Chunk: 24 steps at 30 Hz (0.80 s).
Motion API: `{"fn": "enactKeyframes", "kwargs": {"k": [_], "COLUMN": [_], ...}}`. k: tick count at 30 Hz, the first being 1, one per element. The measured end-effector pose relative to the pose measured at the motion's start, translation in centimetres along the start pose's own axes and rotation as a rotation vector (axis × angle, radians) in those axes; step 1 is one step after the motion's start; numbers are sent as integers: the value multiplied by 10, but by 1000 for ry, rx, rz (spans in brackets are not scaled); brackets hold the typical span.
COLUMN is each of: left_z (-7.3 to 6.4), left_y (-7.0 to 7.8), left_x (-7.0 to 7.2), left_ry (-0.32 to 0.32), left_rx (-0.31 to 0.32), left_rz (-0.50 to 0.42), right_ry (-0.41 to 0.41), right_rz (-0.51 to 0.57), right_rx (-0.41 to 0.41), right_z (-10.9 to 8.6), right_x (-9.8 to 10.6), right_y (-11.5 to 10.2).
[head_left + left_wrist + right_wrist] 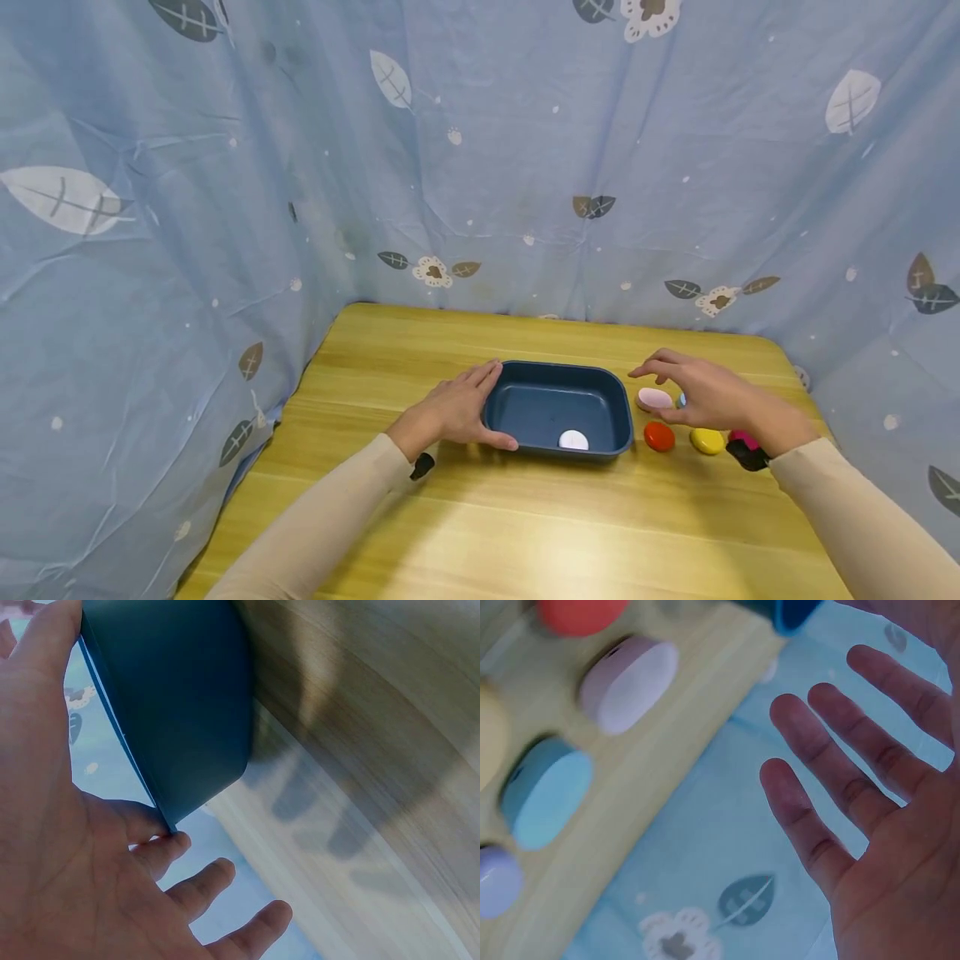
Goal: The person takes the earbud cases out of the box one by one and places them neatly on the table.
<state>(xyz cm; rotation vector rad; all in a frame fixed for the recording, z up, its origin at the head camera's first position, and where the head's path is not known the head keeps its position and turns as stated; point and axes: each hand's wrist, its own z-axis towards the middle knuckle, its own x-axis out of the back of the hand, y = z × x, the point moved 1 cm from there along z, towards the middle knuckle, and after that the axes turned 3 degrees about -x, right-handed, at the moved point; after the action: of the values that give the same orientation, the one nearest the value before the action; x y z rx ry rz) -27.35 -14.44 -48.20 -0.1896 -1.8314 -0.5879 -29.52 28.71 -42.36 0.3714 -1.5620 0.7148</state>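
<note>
At the left end of a dark blue rectangular tray [558, 408], my left hand [461, 407] rests on the rim, its thumb by the front edge and its fingers by the back corner. From the left wrist view, the fingers [217, 874] are spread and the index fingertip meets the rim. A white rounded piece [573, 440] lies inside the tray at the front. My right hand [708, 396] hovers over a pale pink oval piece [655, 399] to the tray's right. Nothing is between its spread, gently bent fingers [829, 754].
Right of the tray lie a red rounded piece [659, 436], a yellow one [707, 441] and a magenta one [741, 437] partly under the wrist. The right wrist view adds a light blue piece [547, 793] and a purple one [496, 881]. Patterned blue cloth [510, 167] surrounds the wooden table [525, 533].
</note>
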Motion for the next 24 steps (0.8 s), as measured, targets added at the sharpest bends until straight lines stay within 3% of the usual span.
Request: {"fn": "enactKeyframes", "kwargs": {"k": [5,13,24], "left_z": [-6,-6,-4], "left_y": [3,4,6], "left_x": [3,3,4], "left_ry": [3,11,8], "left_rx": [4,2,8], "left_rz": [23,33,41], "right_ry": [-39,-176,-366], "right_rz": [-2,-18,-65], "right_rx": [78,176,207], "right_z": [24,58,89], "right_x": [-3,-10,-27], "right_y": [-17,-40,-57]}}
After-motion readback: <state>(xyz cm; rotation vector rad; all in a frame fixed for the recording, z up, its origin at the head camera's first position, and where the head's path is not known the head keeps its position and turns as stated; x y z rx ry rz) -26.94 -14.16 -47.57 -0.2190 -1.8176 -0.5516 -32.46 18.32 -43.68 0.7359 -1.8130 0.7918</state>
